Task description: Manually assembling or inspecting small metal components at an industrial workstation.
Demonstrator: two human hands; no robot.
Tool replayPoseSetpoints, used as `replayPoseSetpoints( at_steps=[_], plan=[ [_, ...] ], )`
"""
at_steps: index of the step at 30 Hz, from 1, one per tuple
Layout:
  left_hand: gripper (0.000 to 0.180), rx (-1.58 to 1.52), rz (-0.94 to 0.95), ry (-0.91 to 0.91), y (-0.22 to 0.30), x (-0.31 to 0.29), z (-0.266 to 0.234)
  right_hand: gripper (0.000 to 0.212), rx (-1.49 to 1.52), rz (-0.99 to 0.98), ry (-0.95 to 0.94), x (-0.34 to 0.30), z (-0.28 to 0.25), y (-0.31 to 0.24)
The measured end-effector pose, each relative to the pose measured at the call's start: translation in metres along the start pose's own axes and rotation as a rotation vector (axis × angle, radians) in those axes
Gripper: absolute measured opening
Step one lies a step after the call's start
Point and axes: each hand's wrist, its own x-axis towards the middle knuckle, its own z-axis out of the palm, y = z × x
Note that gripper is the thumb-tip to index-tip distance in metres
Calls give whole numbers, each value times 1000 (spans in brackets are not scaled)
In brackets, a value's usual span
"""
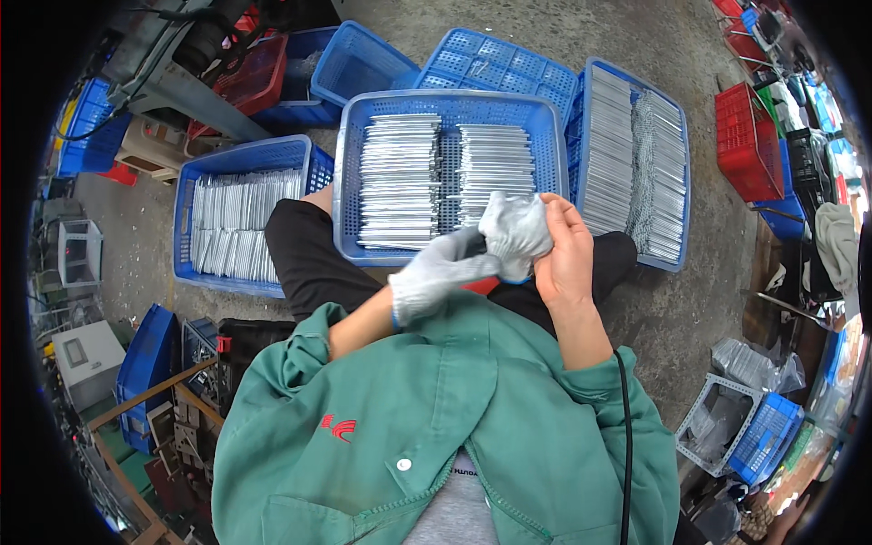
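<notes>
My left hand [438,275] wears a grey-white knit glove and pinches a second glove [514,232] of the same kind. My right hand [565,247] is bare and has its fingers pushed partly into that glove's cuff. Both hands are raised over my lap, just in front of a blue plastic crate [351,154] that rests across my knees. The crate holds two neat rows of flat silver metal strips [400,180]. My green jacket sleeves are pushed up at the forearms.
On the left, a blue crate [183,218] of metal strips stands on the concrete floor, and another crate [681,136] stands on the right. Empty blue crates [363,60] and red baskets [745,141] lie beyond. Tools and boxes crowd the left edge; a black cable [627,427] hangs at my right side.
</notes>
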Motion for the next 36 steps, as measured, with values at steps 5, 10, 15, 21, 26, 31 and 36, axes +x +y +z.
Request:
replayPoseSetpoints(
  at_steps=[5, 10, 15, 21, 26, 31, 36],
  plan=[
    [47, -488, -32, 204, -34, 12, -1, 20, 4, -108, -31, -1, 7, -3],
    [38, -993, 56, 52, -49, 13, -5, 22, -5, -180, 102, -9, 4, -6],
    [35, -1039, 2, 113, -22, 14, 21, 19, -971, -388, -218, -44, 19, 17],
    [30, 199, -76, 220, 11, -10, 7, 35, -1067, -721, -86, -28, 12, 2],
    [29, 822, 259, 361, 37, -8, 29, 40, -1143, -862, -160, -33, 17, 3],
    [23, 844, 224, 348, 22, 1, 19, 36, -1153, -789, -129, -34, 16, -2],
    [15, 294, 10, 229, 27, 2, 30, 32, -1152, -759, -188, -39, 19, -11]
  ],
)
